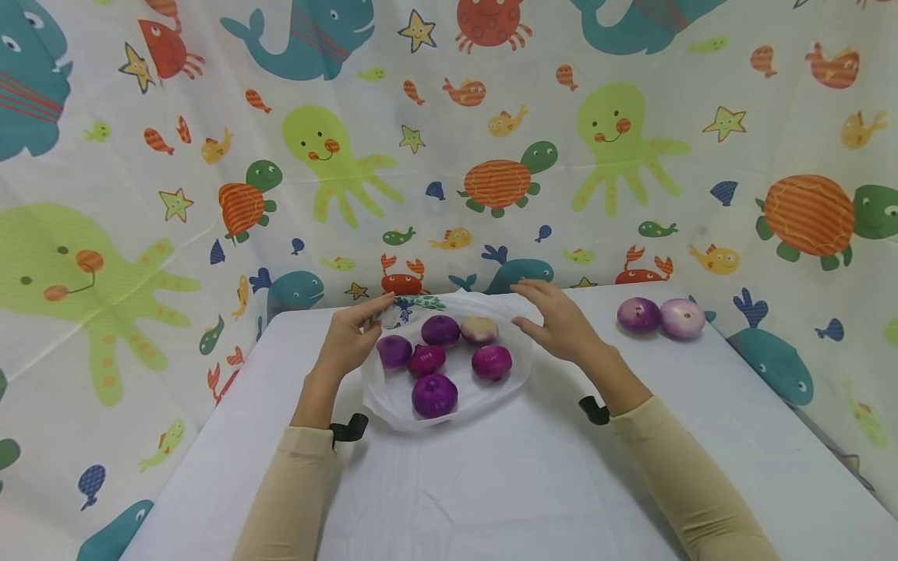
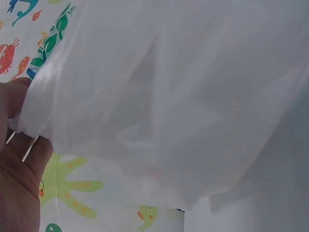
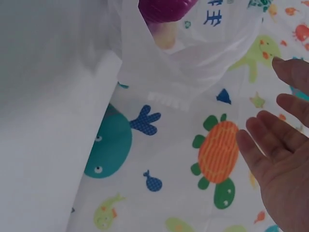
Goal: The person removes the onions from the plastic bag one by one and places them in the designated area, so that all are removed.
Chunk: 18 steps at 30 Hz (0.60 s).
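Note:
A white plastic bag [image 1: 393, 405] with green and blue print lies spread open on the white table. In it are several red onions [image 1: 435, 396], glossy purple, and a paler onion [image 1: 479, 330] at the back. My left hand [image 1: 347, 339] holds the bag's left rim; in the left wrist view the plastic [image 2: 145, 96] gathers between thumb and fingers. Beyond the bag's right rim, my right hand [image 1: 557, 323] hovers with its fingers spread, holding nothing. In the right wrist view that hand [image 3: 280, 150] is apart from the bag [image 3: 193, 67].
On the table's back right stand a purple onion [image 1: 639, 316] and a paler purple onion [image 1: 683, 319], side by side. A white curtain [image 1: 435, 257] printed with sea animals hangs behind the white table [image 1: 456, 491] and along its sides.

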Available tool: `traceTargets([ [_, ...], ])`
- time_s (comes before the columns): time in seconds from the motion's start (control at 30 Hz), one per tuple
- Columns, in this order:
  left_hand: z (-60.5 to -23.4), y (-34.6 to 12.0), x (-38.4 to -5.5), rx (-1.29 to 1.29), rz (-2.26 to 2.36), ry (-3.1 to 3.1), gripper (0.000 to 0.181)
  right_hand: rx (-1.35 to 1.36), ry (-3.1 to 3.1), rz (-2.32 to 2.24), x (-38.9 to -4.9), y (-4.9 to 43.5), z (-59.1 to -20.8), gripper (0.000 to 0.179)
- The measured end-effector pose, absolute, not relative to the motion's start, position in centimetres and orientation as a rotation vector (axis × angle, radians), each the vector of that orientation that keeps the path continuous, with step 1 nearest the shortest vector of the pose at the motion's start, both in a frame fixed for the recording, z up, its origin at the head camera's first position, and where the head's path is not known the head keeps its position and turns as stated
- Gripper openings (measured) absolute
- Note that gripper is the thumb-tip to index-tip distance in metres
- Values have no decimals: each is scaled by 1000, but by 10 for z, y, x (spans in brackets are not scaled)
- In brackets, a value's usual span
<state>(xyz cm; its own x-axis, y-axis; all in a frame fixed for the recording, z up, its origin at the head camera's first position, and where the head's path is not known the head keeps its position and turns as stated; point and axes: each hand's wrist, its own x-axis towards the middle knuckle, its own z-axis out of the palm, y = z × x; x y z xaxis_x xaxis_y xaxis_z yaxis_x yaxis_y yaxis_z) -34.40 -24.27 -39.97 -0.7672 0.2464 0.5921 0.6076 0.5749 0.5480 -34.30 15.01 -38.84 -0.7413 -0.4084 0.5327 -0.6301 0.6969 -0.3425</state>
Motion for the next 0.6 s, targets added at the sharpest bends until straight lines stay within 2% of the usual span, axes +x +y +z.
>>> traceTargets([
  [0.6, -402, -243, -345, -694, -1058, -2336, 51, 936, -2610, 699, -335, 124, -399, 60],
])
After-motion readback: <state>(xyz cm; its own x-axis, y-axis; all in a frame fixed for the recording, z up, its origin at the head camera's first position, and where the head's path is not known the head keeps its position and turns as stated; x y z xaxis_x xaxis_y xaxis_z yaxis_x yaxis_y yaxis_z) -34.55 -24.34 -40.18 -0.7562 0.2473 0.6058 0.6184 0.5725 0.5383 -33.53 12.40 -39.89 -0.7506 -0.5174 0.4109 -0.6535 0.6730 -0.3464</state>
